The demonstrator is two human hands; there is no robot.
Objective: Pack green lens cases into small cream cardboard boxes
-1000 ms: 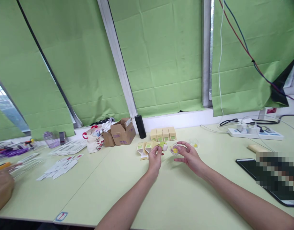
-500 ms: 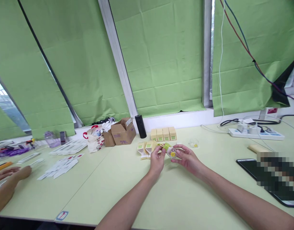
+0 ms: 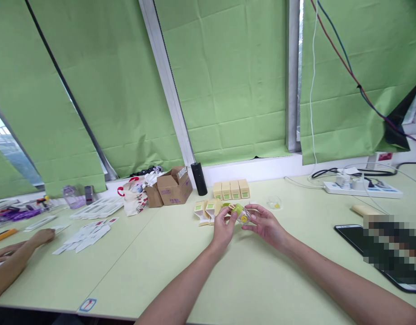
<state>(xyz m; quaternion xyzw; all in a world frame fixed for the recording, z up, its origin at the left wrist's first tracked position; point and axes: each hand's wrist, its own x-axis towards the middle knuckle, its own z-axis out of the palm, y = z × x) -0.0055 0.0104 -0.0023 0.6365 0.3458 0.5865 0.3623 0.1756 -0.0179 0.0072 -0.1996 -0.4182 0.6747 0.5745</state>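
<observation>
Between my hands is a small clear bottle [image 3: 243,218] with a green cap, a pale loop and a round yellow mark on its side. My left hand [image 3: 222,229] pinches it at the cap end, and my right hand [image 3: 268,226] has its fingers closed around the clear end. Just behind my left hand stand small open cartons [image 3: 201,208] with green labels, their flaps hanging forward. A row of several closed yellow cartons [image 3: 231,189] stands behind them. To the right of the row lies a small clear piece [image 3: 274,202] with a yellow spot.
A black cylinder [image 3: 198,179] and a brown cardboard box [image 3: 175,186] stand at the back. A power strip [image 3: 363,189] and a phone [image 3: 352,241] lie at right. At left, another person's hand [image 3: 43,237] is near white packets [image 3: 87,237].
The bottle has turned slightly in my fingers, and the cap's loop shows more clearly. At left, the other person's hand has moved right and away from me.
</observation>
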